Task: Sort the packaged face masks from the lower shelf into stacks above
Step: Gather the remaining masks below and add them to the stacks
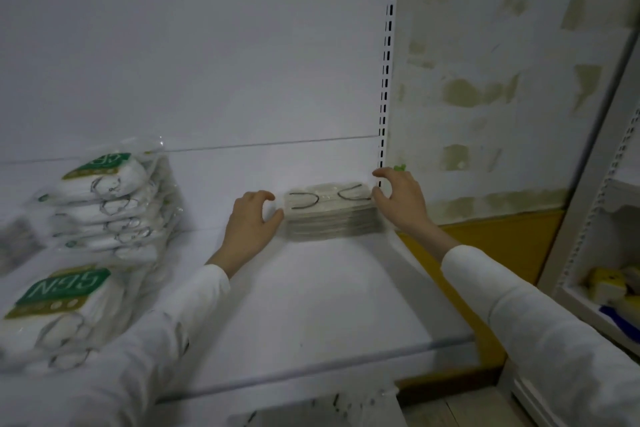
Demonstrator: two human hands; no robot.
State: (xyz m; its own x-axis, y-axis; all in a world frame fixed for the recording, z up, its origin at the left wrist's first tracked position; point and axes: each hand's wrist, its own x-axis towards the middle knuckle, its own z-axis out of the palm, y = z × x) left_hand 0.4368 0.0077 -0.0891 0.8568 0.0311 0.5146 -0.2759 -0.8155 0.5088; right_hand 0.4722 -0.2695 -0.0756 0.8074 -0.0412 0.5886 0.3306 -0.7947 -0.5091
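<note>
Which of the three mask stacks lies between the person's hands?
The grey stack with dark ear loops, by the slotted upright; the rear N95 stack and front N95 stack, green-labelled, sit far left.

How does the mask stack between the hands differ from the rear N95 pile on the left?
The mask stack is greyish with dark ear loops on top and no label showing; the N95 pile is white packs with green labels. The mask stack is low and squared; the N95 pile stands taller and uneven. Both sit on the same white shelf.
</note>
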